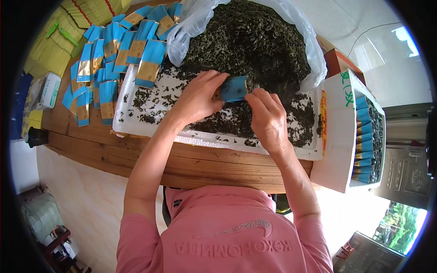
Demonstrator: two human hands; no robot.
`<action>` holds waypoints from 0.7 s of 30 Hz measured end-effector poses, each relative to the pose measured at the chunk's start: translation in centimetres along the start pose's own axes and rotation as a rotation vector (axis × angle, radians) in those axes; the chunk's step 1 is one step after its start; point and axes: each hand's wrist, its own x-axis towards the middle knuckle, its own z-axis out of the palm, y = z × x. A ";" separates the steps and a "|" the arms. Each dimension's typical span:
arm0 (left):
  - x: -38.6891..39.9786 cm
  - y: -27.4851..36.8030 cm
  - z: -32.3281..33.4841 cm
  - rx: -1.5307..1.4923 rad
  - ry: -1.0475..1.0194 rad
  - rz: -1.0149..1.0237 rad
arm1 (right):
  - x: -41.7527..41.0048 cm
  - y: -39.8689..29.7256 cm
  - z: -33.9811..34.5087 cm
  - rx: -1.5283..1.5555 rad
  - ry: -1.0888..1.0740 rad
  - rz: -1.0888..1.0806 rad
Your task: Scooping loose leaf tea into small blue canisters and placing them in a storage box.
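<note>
My left hand (201,97) grips a small blue sachet (234,89) by one end, above a white foam tray (128,117). The sachet lies nearly sideways with its gold-edged end to the right. At that end are the curled fingers of my right hand (268,114); whatever lies between their tips is hidden. Dark dried leaves, apparently tea (218,123), are scattered over the tray under both hands. A large heap of the same leaves (249,41) rises behind them in an opened clear plastic bag (182,41).
Many blue-and-gold sachets (109,99) lie loosely on the wooden table (205,163) at left, some overlapping the tray's corner. A white foam box (333,136) at right holds rows of filled sachets (363,143). Yellow packets (47,44) and a black cup (37,137) are far left.
</note>
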 end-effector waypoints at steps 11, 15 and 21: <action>-0.7 -1.1 -1.6 0.109 0.293 -0.023 | 0.9 2.6 -3.4 -0.084 0.157 0.111; -0.7 -3.0 -2.6 0.437 0.257 -0.040 | -0.1 5.4 -2.9 -0.285 -0.025 0.228; 0.9 -3.4 -2.2 0.690 0.062 -0.145 | 0.2 5.8 1.5 -0.251 -0.081 0.195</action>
